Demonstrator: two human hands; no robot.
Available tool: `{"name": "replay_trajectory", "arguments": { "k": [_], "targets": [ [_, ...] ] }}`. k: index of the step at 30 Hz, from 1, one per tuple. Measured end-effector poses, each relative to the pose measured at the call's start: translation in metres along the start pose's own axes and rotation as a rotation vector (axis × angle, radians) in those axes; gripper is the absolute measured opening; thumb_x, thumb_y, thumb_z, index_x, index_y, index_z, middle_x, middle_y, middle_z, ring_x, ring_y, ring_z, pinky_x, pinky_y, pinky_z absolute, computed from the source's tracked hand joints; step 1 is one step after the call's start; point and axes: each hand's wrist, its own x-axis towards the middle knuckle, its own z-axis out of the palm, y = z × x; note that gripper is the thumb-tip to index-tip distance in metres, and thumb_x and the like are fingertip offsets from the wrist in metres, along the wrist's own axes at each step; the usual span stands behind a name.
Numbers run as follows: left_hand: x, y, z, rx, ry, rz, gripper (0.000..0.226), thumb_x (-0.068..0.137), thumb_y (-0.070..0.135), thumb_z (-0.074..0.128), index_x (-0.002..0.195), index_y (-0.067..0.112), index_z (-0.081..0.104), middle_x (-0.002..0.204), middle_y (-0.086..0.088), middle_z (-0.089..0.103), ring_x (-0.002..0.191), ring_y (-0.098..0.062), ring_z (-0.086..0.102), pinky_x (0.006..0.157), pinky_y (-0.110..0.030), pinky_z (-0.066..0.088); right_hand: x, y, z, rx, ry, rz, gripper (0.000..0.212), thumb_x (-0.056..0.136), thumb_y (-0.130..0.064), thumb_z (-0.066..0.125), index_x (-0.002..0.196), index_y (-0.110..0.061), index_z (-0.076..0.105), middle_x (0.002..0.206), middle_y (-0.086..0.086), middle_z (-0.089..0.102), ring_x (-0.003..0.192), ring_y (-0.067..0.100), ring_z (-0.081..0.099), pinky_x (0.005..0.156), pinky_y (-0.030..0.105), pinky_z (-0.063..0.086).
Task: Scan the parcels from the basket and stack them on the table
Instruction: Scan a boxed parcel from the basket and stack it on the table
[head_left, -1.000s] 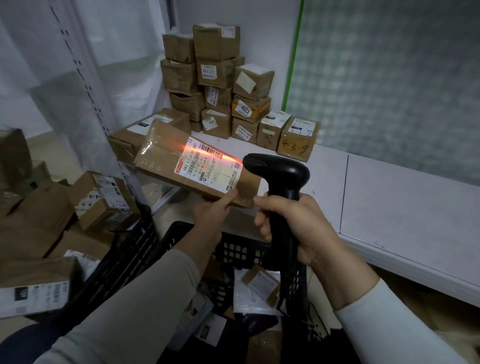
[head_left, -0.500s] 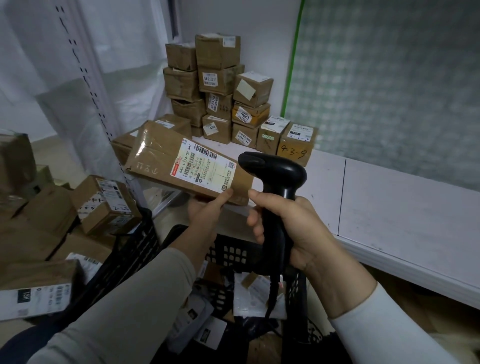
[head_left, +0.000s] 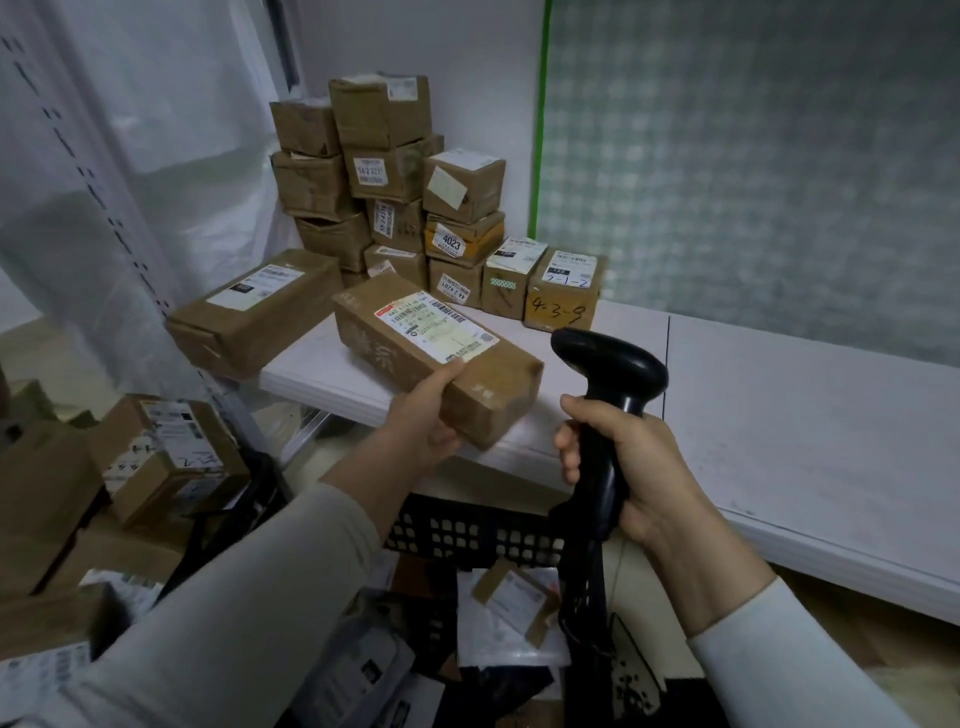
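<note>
My left hand (head_left: 423, 421) grips the near end of a long brown parcel (head_left: 410, 353) with a white label, holding it low over the front left part of the white table (head_left: 779, 431). A black handheld scanner (head_left: 605, 400) stands upright in my right hand (head_left: 628, 462), to the right of the parcel, with no red beam showing. Beneath my arms is the black plastic basket (head_left: 467, 530), with several parcels and mail bags inside. A stack of small brown boxes (head_left: 395, 208) fills the table's back left corner, and another long box (head_left: 254, 309) lies at its left edge.
Loose cardboard boxes (head_left: 161, 457) are piled on the floor at the left. A white perforated shelf post (head_left: 93, 171) and plastic sheeting rise behind them. A checked wall panel (head_left: 753, 156) backs the table.
The red scan beam on the label has gone out. My left hand has carried the long parcel forward and down over the table, and turned it. The scanner has shifted slightly right.
</note>
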Motion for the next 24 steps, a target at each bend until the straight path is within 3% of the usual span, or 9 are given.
{"name": "replay_trajectory", "arguments": {
  "k": [3,12,15,19,24],
  "targets": [
    [0.012,0.022,-0.019,0.046,0.082,0.006,0.049,0.084,0.037,0.069,0.125,0.015,0.053,0.087,-0.004,0.066,0.074,-0.019,0.064,0.047,-0.032,0.053,0.012,0.007,0.000,0.004,-0.010,0.035,0.010,0.083,-0.010,0.066,0.076,-0.003,0.062,0.058,0.011,0.060,0.045,0.018,0.050,0.044,0.026,0.043],
    [0.038,0.104,-0.091,0.208,0.224,0.080,0.027,0.085,0.045,0.061,0.092,0.019,0.058,0.091,-0.004,0.061,0.082,-0.020,0.058,0.062,-0.034,0.049,0.048,0.028,0.039,-0.018,-0.077,0.135,0.010,0.083,-0.008,0.067,0.079,-0.006,0.058,0.058,0.011,0.061,0.043,0.018,0.050,0.042,0.024,0.040],
    [0.044,0.140,-0.119,0.208,0.226,0.094,0.033,0.081,0.047,0.064,0.099,0.020,0.061,0.101,-0.005,0.065,0.092,-0.024,0.061,0.071,-0.036,0.050,0.061,0.035,0.062,-0.021,-0.115,0.160,0.010,0.082,-0.007,0.067,0.082,-0.004,0.058,0.060,0.013,0.060,0.043,0.019,0.050,0.042,0.025,0.041],
    [0.053,0.185,-0.151,0.228,0.231,0.083,0.038,0.079,0.047,0.066,0.103,0.018,0.061,0.097,-0.007,0.066,0.087,-0.027,0.061,0.075,-0.036,0.048,0.076,0.043,0.098,-0.009,-0.183,0.188,0.010,0.083,-0.006,0.067,0.083,-0.003,0.057,0.060,0.013,0.058,0.042,0.019,0.048,0.041,0.026,0.040],
    [0.069,0.229,-0.185,0.280,0.263,0.039,0.051,0.082,0.046,0.063,0.123,0.018,0.056,0.097,-0.007,0.066,0.086,-0.026,0.061,0.071,-0.034,0.049,0.089,0.052,0.135,-0.033,-0.250,0.207,0.012,0.083,-0.005,0.067,0.075,-0.005,0.058,0.060,0.014,0.057,0.044,0.021,0.047,0.043,0.027,0.041]
  ]
}}
